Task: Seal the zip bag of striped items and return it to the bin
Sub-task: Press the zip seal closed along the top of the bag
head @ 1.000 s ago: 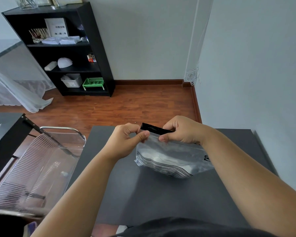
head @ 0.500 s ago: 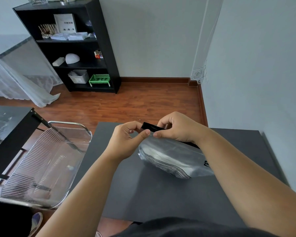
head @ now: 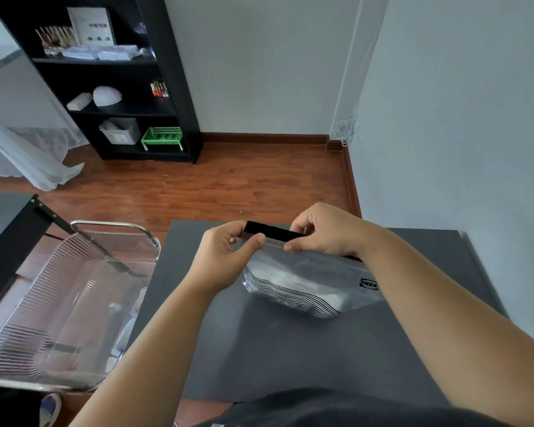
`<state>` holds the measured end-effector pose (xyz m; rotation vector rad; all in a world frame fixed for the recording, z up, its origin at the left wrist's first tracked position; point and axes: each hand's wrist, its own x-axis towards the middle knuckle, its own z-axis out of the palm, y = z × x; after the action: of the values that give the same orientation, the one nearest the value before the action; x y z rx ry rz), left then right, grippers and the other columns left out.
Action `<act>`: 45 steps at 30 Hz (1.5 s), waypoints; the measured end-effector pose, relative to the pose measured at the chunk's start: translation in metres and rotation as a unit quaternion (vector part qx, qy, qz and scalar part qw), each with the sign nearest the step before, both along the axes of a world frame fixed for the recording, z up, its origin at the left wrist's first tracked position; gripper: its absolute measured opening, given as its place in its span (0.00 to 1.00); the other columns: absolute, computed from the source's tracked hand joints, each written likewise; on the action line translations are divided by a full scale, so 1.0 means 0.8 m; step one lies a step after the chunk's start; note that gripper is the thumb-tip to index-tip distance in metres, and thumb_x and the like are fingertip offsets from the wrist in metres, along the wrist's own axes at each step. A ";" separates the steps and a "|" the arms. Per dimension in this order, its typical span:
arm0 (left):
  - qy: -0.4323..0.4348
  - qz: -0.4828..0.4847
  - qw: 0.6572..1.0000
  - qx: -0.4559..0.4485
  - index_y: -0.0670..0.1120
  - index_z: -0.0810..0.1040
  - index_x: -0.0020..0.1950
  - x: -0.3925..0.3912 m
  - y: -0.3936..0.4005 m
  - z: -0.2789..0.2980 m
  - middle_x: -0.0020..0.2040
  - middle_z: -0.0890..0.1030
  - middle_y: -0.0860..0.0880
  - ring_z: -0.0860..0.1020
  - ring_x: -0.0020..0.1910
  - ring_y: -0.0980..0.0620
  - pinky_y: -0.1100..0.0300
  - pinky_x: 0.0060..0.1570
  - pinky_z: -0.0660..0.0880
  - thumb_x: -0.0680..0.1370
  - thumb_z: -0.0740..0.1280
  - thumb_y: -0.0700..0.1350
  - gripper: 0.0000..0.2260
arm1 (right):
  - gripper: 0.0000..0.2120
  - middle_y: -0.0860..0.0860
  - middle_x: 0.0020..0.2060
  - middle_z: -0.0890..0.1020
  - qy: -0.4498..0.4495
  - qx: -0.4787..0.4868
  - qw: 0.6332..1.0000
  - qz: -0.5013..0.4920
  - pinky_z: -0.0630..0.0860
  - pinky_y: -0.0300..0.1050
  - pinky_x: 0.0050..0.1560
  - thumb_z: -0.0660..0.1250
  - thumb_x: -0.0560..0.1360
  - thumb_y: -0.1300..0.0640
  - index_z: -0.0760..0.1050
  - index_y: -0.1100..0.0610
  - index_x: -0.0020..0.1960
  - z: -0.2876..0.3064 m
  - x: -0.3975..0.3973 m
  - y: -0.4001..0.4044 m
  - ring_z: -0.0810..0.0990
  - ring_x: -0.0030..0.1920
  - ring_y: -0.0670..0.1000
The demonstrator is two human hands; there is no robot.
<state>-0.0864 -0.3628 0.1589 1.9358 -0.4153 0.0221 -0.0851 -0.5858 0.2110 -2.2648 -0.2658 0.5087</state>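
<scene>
A clear zip bag (head: 302,282) holding black-and-white striped items rests on the dark grey table (head: 290,349), its black zip strip pointing up and away from me. My left hand (head: 225,260) pinches the strip's left end between thumb and fingers. My right hand (head: 324,231) pinches the strip just to the right of it, and the right forearm covers the bag's right end. The clear ribbed bin (head: 74,303) stands to the left of the table, lower than its top.
A black table edge (head: 10,235) lies at the far left beside the bin. A black shelf unit (head: 111,78) stands against the back wall across the wooden floor. A grey wall runs close along the table's right side.
Both hands have stayed pinched on the zip strip, with the right fingers shifting slightly along it. The bag has tilted a little on the table and the camera view has drifted.
</scene>
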 end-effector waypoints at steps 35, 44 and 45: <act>0.029 -0.167 0.959 0.227 0.53 0.85 0.39 0.036 0.037 0.053 0.35 0.84 0.50 0.80 0.34 0.51 0.54 0.37 0.77 0.73 0.74 0.51 0.05 | 0.12 0.40 0.23 0.74 -0.039 -0.089 0.994 -0.044 0.64 0.32 0.28 0.76 0.71 0.49 0.79 0.44 0.29 -0.009 -0.043 -0.015 0.70 0.26 0.40; -0.071 -0.223 0.894 0.381 0.52 0.84 0.42 0.046 -0.008 0.074 0.35 0.83 0.52 0.79 0.40 0.51 0.57 0.43 0.70 0.76 0.70 0.55 0.08 | 0.09 0.48 0.29 0.76 0.003 -0.120 0.991 -0.060 0.66 0.42 0.33 0.76 0.68 0.42 0.83 0.47 0.36 -0.002 -0.041 -0.031 0.70 0.29 0.45; -0.065 -0.226 0.898 0.373 0.52 0.84 0.41 0.048 -0.005 0.074 0.36 0.83 0.52 0.79 0.41 0.50 0.56 0.45 0.72 0.76 0.71 0.54 0.08 | 0.09 0.46 0.27 0.75 0.006 -0.120 0.990 -0.068 0.66 0.42 0.33 0.76 0.68 0.43 0.82 0.46 0.33 -0.003 -0.043 -0.036 0.70 0.28 0.45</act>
<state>-0.0479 -0.3670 0.2184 2.5393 -1.0782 -0.3612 -0.1193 -0.6149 0.2090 -2.4915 -0.0453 0.5051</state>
